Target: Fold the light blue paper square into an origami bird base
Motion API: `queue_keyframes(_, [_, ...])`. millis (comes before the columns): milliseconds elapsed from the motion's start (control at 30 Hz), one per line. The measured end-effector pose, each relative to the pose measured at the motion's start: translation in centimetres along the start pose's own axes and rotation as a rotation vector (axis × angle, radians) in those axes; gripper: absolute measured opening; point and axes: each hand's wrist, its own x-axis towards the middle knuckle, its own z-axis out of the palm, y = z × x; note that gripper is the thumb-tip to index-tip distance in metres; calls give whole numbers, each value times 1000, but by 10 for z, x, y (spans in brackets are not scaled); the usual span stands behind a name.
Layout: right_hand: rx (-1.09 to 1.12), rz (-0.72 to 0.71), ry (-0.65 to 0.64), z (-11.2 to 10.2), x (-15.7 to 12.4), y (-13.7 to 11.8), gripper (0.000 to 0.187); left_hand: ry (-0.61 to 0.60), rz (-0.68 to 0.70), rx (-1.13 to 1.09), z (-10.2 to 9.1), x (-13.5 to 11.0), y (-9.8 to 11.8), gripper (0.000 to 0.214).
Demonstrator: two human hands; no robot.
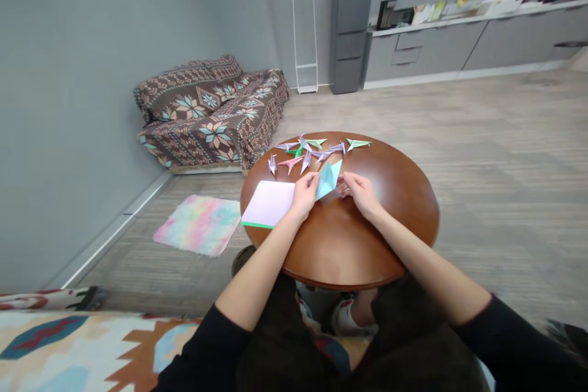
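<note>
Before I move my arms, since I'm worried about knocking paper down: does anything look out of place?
One thing: the paper stack lies at the left edge of the round table, and its near-left corner seems to poke past the rim, so it might get bumped. I see nothing spilled.

Blue paper [327,180]: lower left side covered by the left hand [305,191], centre of the frame; contact with the right hand [359,191] too small to tell.
Sheet stack [270,202]: right part hidden behind the left hand and forearm.
Folded figures [307,162]: small and overlapping, upper centre; exact folds unclear.
Shoes [345,318]: partly hidden beneath the table [342,251], lower centre.
Sleeves [212,346]: cut off along the bottom.
Patterned cloth [108,349]: cut by the left and bottom edges.
Dark item [568,334]: lower right, cut by the edge, too blurred to name.
Counter [459,21]: runs out at upper right, its clutter blurred.
</note>
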Motion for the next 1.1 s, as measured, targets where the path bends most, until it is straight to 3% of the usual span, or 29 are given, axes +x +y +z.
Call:
queue_keyframes(267, [-9, -99, 166, -4, 2, -2, 39, -73, -47, 190, 0, -7, 11, 33])
queue_keyframes(567, [-486, -401, 296, -6, -6, -10, 40, -54, -33, 438, -4, -7, 17, 37])
queue_keyframes(733, [-668, -584, 238, -4, -19, -25, 36, -40, -37, 493, -6, -6, 19, 36])
queue_keyframes(967, [-804, -714, -21, 2, -22, -27, 23, -22, -114, 321, -8, -2, 16, 34])
queue_keyframes(1100, [-819, -675, 45, 0, -17, -20, 18, 36, -150, 59, -7, 0, 19, 32])
